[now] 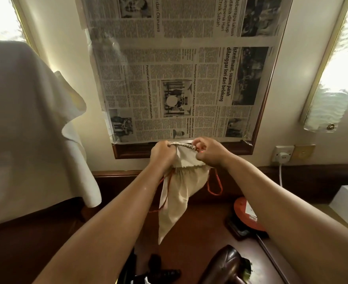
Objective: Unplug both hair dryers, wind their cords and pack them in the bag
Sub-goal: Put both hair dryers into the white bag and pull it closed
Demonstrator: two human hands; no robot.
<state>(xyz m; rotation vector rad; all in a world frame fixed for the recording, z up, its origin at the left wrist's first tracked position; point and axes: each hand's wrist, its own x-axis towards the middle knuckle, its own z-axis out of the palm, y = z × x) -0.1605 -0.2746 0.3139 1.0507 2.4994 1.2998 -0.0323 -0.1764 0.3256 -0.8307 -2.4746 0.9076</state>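
While both hands grip the bag mouth, clamped on its rim, bag hangs lengthwise, tip down; table open beneath, dryer near edge.

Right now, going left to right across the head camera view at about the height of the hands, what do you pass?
White draped cloth → left hand gripping the bag's mouth → cream drawstring bag → right hand pinching the bag's rim → white plug in the wall socket.

Head camera looks forward and down, close over the desk
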